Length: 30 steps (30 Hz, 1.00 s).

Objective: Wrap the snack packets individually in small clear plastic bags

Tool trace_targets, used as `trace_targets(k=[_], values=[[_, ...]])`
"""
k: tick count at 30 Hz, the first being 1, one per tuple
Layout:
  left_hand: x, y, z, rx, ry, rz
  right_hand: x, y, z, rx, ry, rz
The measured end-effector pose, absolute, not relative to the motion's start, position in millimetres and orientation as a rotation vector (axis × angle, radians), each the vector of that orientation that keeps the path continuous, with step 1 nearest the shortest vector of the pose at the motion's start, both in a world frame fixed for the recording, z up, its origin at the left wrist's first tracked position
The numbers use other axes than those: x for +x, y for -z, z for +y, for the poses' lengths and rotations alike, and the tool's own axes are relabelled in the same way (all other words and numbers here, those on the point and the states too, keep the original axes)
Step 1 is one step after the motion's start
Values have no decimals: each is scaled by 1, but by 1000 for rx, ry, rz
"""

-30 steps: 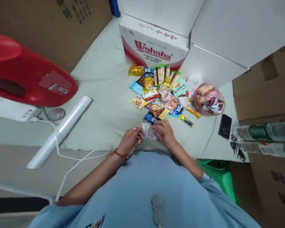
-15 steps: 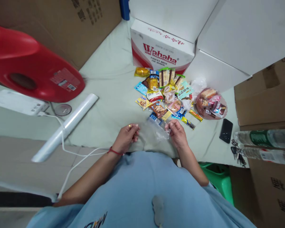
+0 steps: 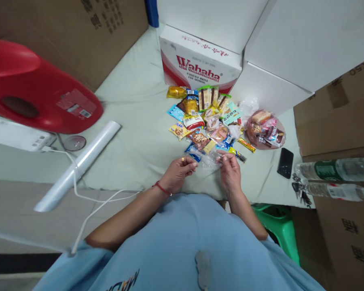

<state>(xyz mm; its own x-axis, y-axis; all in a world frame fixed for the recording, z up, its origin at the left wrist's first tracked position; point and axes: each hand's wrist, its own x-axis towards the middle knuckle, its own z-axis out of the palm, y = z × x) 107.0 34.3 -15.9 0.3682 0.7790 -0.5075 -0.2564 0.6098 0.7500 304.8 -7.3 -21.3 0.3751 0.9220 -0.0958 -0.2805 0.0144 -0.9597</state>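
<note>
My right hand pinches a crumpled clear plastic bag between thumb and fingers, just above the near edge of the cloth-covered table. My left hand, with a ring and a red wrist cord, has its fingertips pressed together close to the bag's left side; I cannot make out what is between them. Right beyond the bag lies a pile of wrapped snacks, among them a brown cookie packet, a yellow cookie packet and a blue packet. A thin yellow-and-dark snack bar lies near my right fingertips.
A pink bowl of snacks, a phone, keys and two bottles are on the right. A Wahaha carton stands behind the pile. On the left are a red jug, a plastic film roll and a white cable.
My left hand has moved right and slightly up, closer to my right hand. The bag between them is more bunched up. The view has shifted a little.
</note>
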Motion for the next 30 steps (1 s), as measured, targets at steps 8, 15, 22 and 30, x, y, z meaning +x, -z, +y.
trace_targets(k=[8, 15, 22, 30], values=[[110, 31, 20, 854, -654, 1117, 305, 39, -8, -1026, -1343, -253], [123, 42, 31, 1008, -832, 1095, 303, 41, -6, -983, -1331, -225], [75, 27, 7, 1375, -1125, 1039, 306, 48, -12, -1021, -1378, -155], [37, 30, -9, 1302, -1156, 1123, 300, 47, -10, -1300, -1484, -431]])
